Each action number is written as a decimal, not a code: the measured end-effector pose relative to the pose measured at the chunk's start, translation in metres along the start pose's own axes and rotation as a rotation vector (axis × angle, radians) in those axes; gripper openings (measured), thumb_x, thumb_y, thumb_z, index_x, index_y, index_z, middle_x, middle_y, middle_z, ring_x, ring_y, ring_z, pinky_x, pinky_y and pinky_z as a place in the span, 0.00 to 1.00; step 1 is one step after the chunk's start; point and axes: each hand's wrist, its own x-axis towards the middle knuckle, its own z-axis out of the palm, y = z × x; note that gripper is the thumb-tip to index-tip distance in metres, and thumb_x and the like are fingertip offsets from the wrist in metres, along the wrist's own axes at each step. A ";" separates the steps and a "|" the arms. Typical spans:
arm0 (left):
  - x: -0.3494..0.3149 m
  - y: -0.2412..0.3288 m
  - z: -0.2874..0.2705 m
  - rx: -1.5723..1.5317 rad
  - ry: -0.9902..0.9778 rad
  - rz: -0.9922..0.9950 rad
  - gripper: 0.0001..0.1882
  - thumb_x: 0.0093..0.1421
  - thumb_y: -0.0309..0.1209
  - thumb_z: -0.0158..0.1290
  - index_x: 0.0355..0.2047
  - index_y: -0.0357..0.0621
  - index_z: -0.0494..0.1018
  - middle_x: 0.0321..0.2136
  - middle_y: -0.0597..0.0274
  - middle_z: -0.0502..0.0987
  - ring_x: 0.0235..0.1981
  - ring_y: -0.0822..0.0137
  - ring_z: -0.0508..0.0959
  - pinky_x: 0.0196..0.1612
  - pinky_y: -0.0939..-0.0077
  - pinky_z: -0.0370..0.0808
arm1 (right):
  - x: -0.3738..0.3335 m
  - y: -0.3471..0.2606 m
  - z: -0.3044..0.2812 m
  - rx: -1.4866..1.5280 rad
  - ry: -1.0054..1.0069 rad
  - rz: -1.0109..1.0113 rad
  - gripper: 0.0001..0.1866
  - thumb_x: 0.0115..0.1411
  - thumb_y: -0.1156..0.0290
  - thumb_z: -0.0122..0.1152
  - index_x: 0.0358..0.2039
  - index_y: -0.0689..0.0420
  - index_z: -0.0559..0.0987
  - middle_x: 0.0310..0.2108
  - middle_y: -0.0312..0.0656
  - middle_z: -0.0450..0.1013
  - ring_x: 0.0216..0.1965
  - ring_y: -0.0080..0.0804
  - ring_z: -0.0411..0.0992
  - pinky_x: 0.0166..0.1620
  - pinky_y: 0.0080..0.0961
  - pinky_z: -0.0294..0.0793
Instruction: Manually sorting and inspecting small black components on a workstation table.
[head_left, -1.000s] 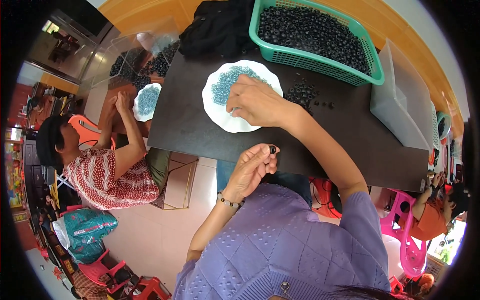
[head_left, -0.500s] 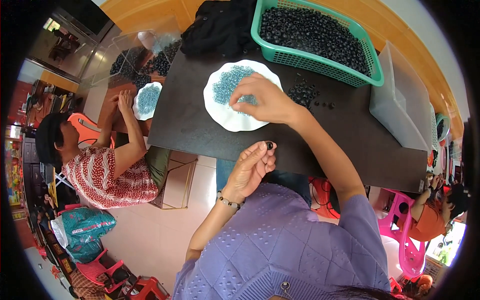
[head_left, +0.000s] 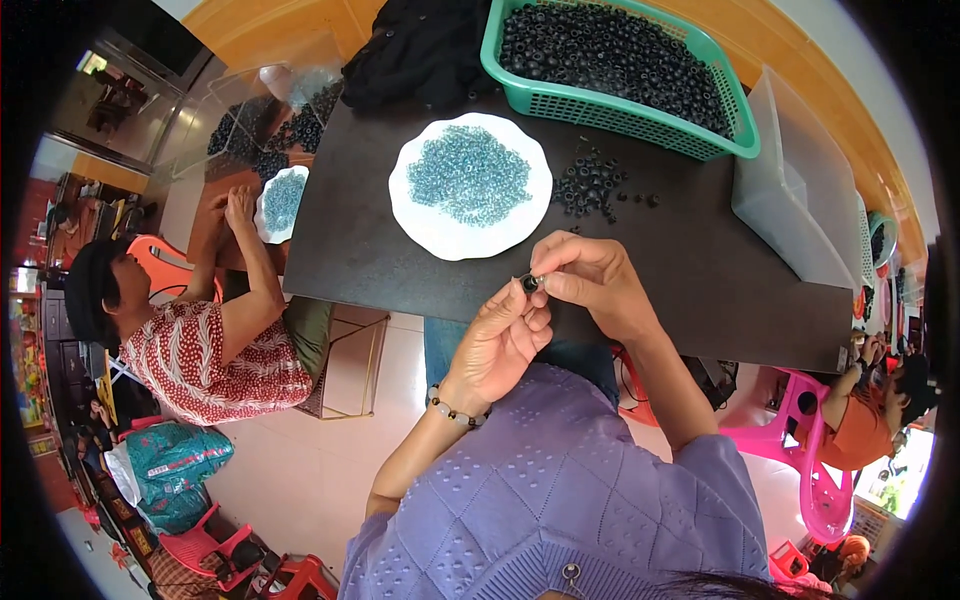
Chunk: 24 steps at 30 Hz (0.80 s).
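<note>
Small black ring (head_left: 530, 283), round, dark, pinched at the near table (head_left: 700, 270) edge. Left hand (head_left: 500, 340) raised from below, fingertips closed on the ring. Right hand (head_left: 590, 280) just right of it, fingers bent, pinching the same ring. Farther off: white plate (head_left: 430, 225) of blue beads (head_left: 468, 175), loose black rings (head_left: 590, 185), green basket (head_left: 610, 110).

On the counter (head_left: 400, 250) a plate (head_left: 470, 186) of beads sits mid-way. At its 1 o'clock stands a basket (head_left: 620, 108); at 3 o'clock lies a loose bead pile (head_left: 590, 185). At 5 o'clock both hands (head_left: 555, 300) meet, pinching a bead (head_left: 530, 284). A tray (head_left: 795, 215) lies far right.
</note>
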 end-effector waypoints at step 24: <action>0.001 -0.013 -0.002 0.105 0.112 0.033 0.11 0.65 0.39 0.50 0.39 0.46 0.74 0.28 0.76 0.71 0.27 0.82 0.67 0.32 0.86 0.66 | -0.011 0.002 -0.002 -0.475 0.096 -0.027 0.11 0.51 0.72 0.65 0.37 0.57 0.81 0.35 0.35 0.75 0.32 0.20 0.67 0.40 0.19 0.68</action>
